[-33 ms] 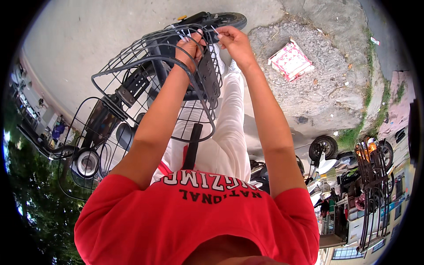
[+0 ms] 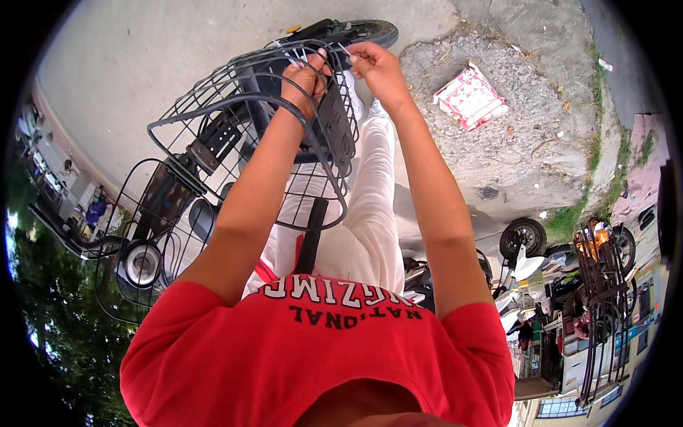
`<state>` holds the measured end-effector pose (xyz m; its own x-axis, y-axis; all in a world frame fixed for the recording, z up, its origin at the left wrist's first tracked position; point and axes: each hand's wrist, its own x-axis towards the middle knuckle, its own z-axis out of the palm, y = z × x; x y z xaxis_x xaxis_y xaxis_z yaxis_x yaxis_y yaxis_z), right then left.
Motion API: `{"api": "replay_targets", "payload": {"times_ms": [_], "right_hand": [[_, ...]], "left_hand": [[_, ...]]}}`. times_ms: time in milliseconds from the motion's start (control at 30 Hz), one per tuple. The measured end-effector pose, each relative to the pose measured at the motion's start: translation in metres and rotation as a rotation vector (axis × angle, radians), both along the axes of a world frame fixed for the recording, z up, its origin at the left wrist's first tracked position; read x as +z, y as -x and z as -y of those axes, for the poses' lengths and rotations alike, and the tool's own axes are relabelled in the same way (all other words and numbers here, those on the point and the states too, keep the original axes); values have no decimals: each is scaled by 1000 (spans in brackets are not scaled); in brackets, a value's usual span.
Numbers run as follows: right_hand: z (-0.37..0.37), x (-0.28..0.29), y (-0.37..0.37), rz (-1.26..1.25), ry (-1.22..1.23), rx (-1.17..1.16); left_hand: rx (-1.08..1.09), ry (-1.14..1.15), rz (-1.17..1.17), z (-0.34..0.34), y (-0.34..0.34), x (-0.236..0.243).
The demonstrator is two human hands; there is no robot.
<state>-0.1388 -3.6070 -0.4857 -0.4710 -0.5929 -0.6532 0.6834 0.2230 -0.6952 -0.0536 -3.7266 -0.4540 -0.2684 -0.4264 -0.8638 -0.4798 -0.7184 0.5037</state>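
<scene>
A black wire basket is mounted on a two-wheeler, with a dark flat plate on its right side. My left hand reaches over the basket's rim, its fingers curled near the far end. Several thin white strips stick out from that hand; their exact kind is too small to tell. Just right of the basket, my right hand has thumb and forefinger closed on a thin pale strip. A small gap separates the two hands.
Beyond the hands lies a black wheel. To the right, a crumpled red-and-white box rests on rough concrete. A second wire basket and a round lamp are at left. Parked vehicles, one with a wheel, stand at lower right.
</scene>
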Motion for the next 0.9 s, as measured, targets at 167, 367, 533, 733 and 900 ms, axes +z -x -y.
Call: {"api": "replay_targets", "payload": {"times_ms": [167, 367, 533, 733, 900], "right_hand": [[4, -13, 4, -54, 64, 85], [3, -7, 8, 83, 88, 19], [1, -10, 18, 100, 93, 105], [0, -10, 25, 78, 13, 240], [-9, -13, 32, 571, 221, -18]], "left_hand": [[-42, 24, -10, 7, 3, -3], [-61, -6, -76, 4, -3, -3], [-8, -15, -105, 3, -5, -5], [43, -21, -137, -1, -2, -5], [81, -29, -169, -2, -9, -11]]}}
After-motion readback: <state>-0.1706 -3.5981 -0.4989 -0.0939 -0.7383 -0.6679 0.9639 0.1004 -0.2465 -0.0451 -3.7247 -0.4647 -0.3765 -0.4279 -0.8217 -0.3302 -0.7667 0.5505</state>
